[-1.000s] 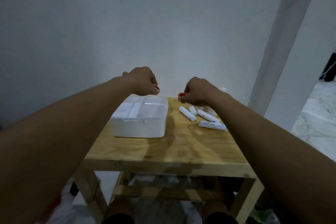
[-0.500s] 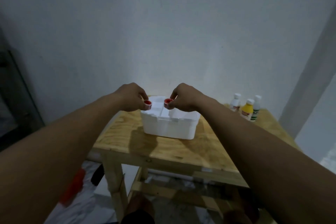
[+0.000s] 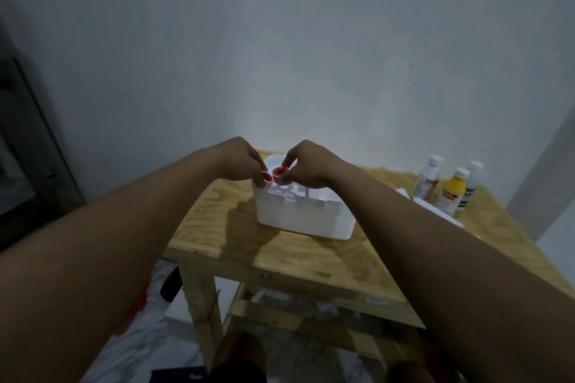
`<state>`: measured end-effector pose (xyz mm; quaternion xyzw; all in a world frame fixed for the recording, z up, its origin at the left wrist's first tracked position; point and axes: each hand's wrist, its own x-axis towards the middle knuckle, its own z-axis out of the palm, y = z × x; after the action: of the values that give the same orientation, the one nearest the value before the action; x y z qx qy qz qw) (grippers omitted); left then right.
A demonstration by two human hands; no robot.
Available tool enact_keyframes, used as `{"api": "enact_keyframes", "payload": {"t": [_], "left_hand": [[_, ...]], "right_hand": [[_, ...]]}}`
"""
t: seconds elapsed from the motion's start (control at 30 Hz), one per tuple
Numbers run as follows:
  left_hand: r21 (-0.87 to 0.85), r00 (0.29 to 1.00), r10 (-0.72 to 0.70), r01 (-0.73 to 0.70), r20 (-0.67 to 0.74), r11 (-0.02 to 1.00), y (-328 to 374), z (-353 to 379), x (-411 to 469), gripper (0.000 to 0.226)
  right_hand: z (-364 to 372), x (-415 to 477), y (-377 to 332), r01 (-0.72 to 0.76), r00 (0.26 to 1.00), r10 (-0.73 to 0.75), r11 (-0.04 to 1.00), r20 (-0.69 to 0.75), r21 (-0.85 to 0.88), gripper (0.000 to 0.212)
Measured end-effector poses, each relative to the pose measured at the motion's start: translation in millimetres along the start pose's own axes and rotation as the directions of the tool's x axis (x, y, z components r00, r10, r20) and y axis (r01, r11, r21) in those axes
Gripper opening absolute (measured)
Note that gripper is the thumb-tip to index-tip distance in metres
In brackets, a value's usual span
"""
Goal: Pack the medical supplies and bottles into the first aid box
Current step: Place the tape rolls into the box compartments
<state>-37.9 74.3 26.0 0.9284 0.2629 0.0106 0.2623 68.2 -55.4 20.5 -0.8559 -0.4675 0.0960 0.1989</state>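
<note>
Left hand (image 3: 241, 162) and right hand (image 3: 306, 166) each pinch a red-cored tape roll (image 3: 279, 172) directly above the first aid box (image 3: 303, 216).

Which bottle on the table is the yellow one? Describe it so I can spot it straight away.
Start at the wooden table and go to its far right corner, well right of the white first aid box. Three bottles stand there in a tight cluster. The yellow bottle is the middle one: the only one with a yellow body, between two white bottles, and it has a white cap.
</note>
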Motion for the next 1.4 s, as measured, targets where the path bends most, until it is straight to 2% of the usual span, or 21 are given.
{"api": "enact_keyframes", "payload": {"t": [0.33, 0.6, 0.8, 1.03, 1.23, 1.4], "left_hand": [[0.033, 0.999, 0.012, -0.013, 0.039, 0.999, 0.1, -2.3, 5.2, 0.033], [0.016, 0.999, 0.011, -0.012, 0.05, 1.0, -3.9, -1.6, 6.6, 0.034], [-0.023, 1.0, -0.025, 0.025, -0.011, 0.999, -2.8, -4.4, 12.1, 0.029], [0.043, 1.0, 0.012, -0.011, -0.007, 0.999, 0.8, -3.3, 12.6, 0.022], [0.177, 0.999, 0.038, -0.042, 0.027, 0.983, 3.5, -5.6, 11.0, 0.027], [0.247, 0.999, 0.043, -0.036, -0.024, 0.968, 10.3, -3.1, 13.5, 0.024]], "right_hand": [[4.1, 8.6, 3.8, -0.041, 0.997, 0.044, 0.997, 0.058, -0.059, 0.035], [4.4, 7.4, 3.8, -0.06, 0.997, 0.065, 0.993, 0.04, -0.101, 0.036], [0.2, 0.3, 2.9, 0.019, 0.999, -0.014, 0.993, 0.038, -0.119, 0.038], [2.8, 4.8, 2.7, 0.028, 0.999, -0.023, 0.991, 0.037, -0.127, 0.031], [5.8, 9.2, 5.6, 0.024, 0.999, -0.021, 0.993, 0.024, -0.114, 0.038], [4.5, 8.8, 5.7, 0.033, 0.999, -0.03, 0.992, 0.027, -0.121, 0.035]]}}
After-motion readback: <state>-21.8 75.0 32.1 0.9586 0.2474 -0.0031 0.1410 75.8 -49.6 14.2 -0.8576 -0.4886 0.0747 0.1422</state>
